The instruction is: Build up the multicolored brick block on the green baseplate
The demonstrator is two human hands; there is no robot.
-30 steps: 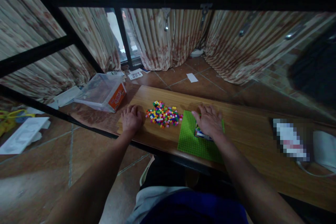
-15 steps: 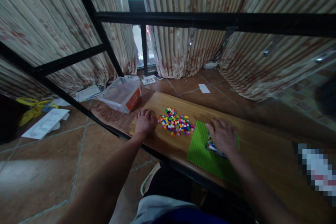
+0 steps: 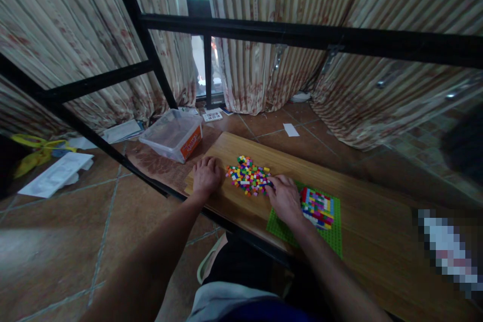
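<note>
A loose pile of small multicoloured toy bricks (image 3: 249,175) lies on the wooden table. My right hand (image 3: 286,197) is at the pile's right edge, thumb and forefinger bent together in a pinch. Whatever is between those fingertips is too small to make out. Partly under that hand and wrist is a green studded baseplate (image 3: 335,241), carrying a low block of mixed-colour bricks (image 3: 318,208). Left of the pile, my left hand (image 3: 206,176) rests palm down on the table's end, fingers laid out and nothing held.
The wooden table (image 3: 370,221) runs off to the right, where a pixelated object (image 3: 449,249) lies. A clear plastic box (image 3: 171,136) with an orange label stands past the table's left end. Black metal bars (image 3: 245,30) cross in front of the curtains.
My right hand has moved left off the brick block to the pile's edge, uncovering the block. My left hand has stayed on the table. The view has swung left.
</note>
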